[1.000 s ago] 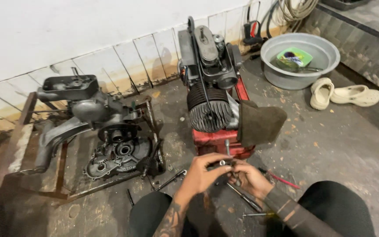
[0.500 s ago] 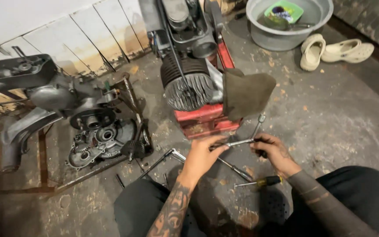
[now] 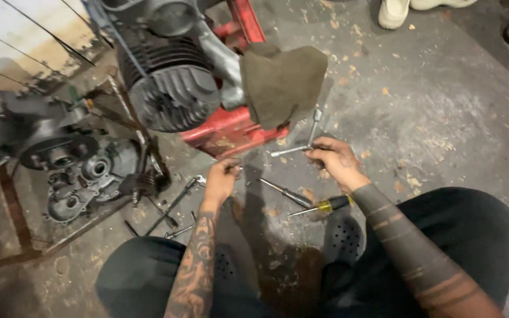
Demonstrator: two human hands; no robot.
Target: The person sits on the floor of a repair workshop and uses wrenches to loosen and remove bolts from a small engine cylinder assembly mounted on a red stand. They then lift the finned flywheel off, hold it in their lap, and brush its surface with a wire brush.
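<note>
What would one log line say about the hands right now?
right hand: holds cross wrench | left hand: on floor by spanner | screwdriver: lying on floor

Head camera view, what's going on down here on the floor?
A person crouches on a stained concrete floor beside a black finned engine cylinder on a red frame. Their right hand has its grip on a silver T-shaped socket wrench. The left hand closes on a small metal part, too small to identify. A yellow-handled screwdriver lies between their black perforated clogs.

Stained concrete floor (image 3: 443,118) carries a yellow-handled screwdriver (image 3: 325,206), a long wrench (image 3: 172,206) and a pale shoe (image 3: 395,13)
</note>
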